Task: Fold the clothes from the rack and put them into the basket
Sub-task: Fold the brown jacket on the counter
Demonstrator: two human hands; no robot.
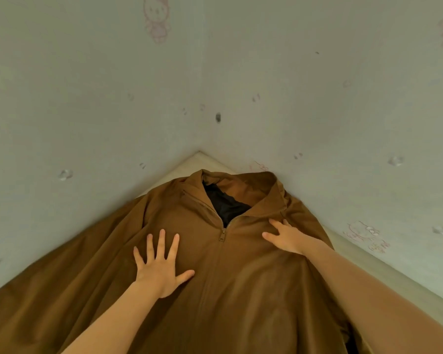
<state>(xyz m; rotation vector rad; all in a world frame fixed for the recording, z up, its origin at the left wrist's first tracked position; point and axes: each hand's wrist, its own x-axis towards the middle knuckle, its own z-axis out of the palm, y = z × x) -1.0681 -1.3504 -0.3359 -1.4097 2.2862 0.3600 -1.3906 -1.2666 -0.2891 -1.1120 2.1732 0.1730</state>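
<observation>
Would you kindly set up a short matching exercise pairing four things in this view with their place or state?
Things:
1. left hand
2. right hand
3. zipper pull
4. black lining

Descriptions:
A. shows inside the open collar
B. flat, fingers spread, left of the zipper
C. on the jacket chest between both hands
D. pressed near the shoulder by the wall

Pairs: 1-B, 2-D, 3-C, 4-A

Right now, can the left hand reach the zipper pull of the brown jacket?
Probably yes. The left hand lies flat on the jacket beside the zipper pull, and nothing lies between them.
</observation>
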